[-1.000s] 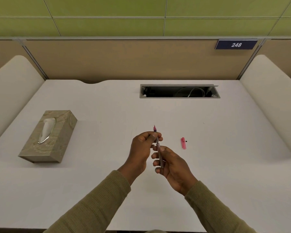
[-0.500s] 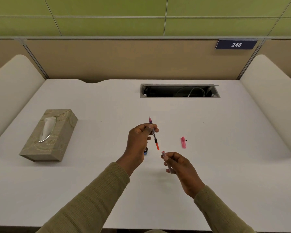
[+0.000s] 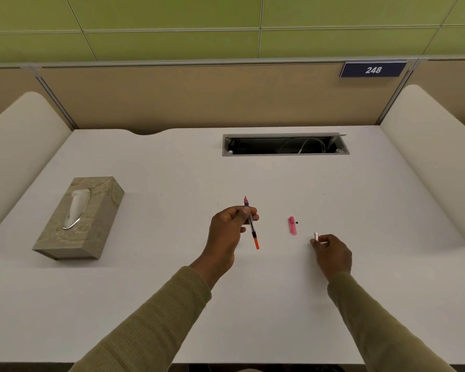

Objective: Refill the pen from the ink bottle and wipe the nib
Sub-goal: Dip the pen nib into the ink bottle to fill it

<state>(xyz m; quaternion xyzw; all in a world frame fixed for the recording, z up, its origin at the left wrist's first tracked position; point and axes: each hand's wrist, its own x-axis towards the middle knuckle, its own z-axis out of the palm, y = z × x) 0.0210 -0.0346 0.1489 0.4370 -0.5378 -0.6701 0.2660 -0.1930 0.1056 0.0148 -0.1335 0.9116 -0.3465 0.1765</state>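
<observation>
My left hand (image 3: 227, 232) pinches the pen's inner section (image 3: 251, 224), a thin part with a pink nib end pointing away from me and an orange converter end pointing toward me. My right hand (image 3: 332, 253) holds the pale pen barrel (image 3: 316, 236), low over the white desk (image 3: 172, 304) to the right. The pink pen cap (image 3: 292, 225) lies on the desk between my hands, with a tiny black dot beside it. No ink bottle shows now; my left hand may be covering it.
A beige tissue box (image 3: 78, 218) with a tissue sticking out sits at the left. A cable slot (image 3: 285, 145) opens in the desk near the back partition. White side dividers flank the desk.
I pulled the barrel off the pen's inner section. My right hand carried the barrel right and down toward the desk; my left hand kept the inner section, slightly raised.
</observation>
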